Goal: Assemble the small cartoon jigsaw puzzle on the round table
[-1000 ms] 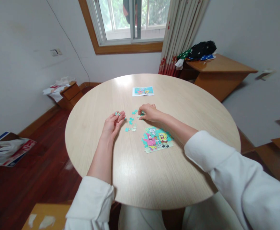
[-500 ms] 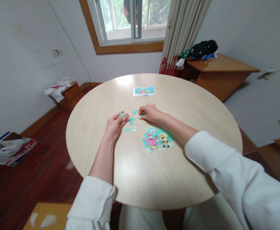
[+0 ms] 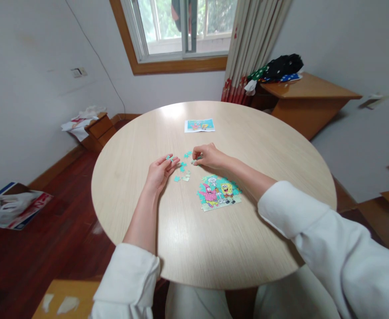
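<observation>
My left hand (image 3: 161,172) is turned partly palm up, with a small teal puzzle piece (image 3: 170,158) held at its fingers under the thumb. To its right, my right hand (image 3: 208,156) reaches down to the table, thumb and index finger pinched around a small puzzle piece (image 3: 194,162) that is mostly hidden. Several loose teal pieces (image 3: 182,166) lie between the hands. Nearer to me is a partly joined jigsaw puzzle (image 3: 219,193) showing a pink starfish, a yellow sponge and another cartoon figure; its upper edge is uneven.
A printed reference picture (image 3: 199,126) lies toward the far side of the round wooden table (image 3: 131,146). Behind stand a window and a curtain (image 3: 250,44). A wooden desk (image 3: 314,91) with cloth on it is at the right, and a cardboard box (image 3: 68,299) is at lower left.
My right fingertips have closed a little more at the piece on the table. My left hand stays nearly where it was, its piece tilted slightly differently.
</observation>
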Demonstrator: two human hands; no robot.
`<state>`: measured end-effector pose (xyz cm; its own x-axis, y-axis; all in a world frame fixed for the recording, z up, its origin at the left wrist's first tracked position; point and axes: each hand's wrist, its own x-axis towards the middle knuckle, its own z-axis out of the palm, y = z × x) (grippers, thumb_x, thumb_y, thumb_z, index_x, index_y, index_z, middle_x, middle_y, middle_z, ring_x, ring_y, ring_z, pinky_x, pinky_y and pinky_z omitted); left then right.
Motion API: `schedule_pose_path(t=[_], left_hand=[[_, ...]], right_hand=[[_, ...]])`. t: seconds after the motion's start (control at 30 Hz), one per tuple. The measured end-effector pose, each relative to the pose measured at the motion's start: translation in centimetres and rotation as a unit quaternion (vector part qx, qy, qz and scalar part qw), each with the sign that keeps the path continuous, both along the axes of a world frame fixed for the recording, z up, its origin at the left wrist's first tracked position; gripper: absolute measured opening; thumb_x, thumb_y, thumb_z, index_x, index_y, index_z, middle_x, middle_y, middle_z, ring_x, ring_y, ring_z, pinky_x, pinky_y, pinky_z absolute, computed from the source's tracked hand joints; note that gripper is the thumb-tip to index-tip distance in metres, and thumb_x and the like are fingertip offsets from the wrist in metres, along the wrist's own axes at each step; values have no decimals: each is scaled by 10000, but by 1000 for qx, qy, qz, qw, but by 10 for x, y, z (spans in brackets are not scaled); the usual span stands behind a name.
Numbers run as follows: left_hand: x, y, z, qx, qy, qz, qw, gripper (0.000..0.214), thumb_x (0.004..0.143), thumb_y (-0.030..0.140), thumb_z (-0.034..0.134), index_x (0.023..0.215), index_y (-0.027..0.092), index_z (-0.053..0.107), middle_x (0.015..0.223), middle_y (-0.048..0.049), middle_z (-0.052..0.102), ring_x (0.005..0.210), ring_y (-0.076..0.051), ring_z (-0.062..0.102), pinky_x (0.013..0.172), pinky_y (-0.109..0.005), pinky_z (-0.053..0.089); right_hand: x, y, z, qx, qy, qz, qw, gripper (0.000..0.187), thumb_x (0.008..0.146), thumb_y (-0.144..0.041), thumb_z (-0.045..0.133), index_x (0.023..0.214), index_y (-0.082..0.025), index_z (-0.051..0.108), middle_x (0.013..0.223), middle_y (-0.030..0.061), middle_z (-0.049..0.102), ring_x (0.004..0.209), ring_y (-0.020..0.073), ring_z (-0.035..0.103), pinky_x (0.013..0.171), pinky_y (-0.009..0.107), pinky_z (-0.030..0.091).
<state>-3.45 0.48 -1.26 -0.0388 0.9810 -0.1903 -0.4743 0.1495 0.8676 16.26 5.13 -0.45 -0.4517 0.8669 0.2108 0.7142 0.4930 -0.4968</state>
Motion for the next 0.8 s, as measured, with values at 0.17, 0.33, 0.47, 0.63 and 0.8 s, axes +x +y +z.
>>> schedule_pose_path(t=[0.17,0.33,0.47,0.63,0.8], left_hand=[[0,0,0,-2,6,0,1000,114,836,44,531,806,82,635,750,-86,720,716,-139,705,940,-377,535],[-2,3,-1,-1,17,1,1000,77,814,65,566,814,109,630,736,-71,715,688,-139,695,873,-367,556],[-4,4,-2,8,20,-4,1000,66,784,86,613,841,119,613,718,-56,702,629,-125,674,764,-317,568],[-5,3,0,20,35,6,999,88,764,108,597,847,116,625,616,-7,643,531,-98,616,675,-274,549],[-7,4,1,44,39,8,998,39,738,131,603,764,120,630,474,60,512,399,-52,462,592,-221,491]], right_hand=[[3,-12,0,-12,68,19,997,148,713,-90,707,695,-197,606,733,3,679,730,162,621,800,352,443],[14,-27,5,-33,142,8,989,106,746,-103,623,764,-207,636,777,22,676,748,160,613,744,320,477],[27,-45,10,-72,193,-20,978,98,754,-114,605,775,-203,643,726,18,653,675,151,603,697,322,486],[42,-71,2,-162,302,-64,937,62,792,-172,586,823,-195,634,631,-4,600,563,135,585,582,297,485],[60,-77,-12,-127,327,-124,928,98,797,-166,572,853,-177,653,639,6,621,605,137,608,642,300,513]])
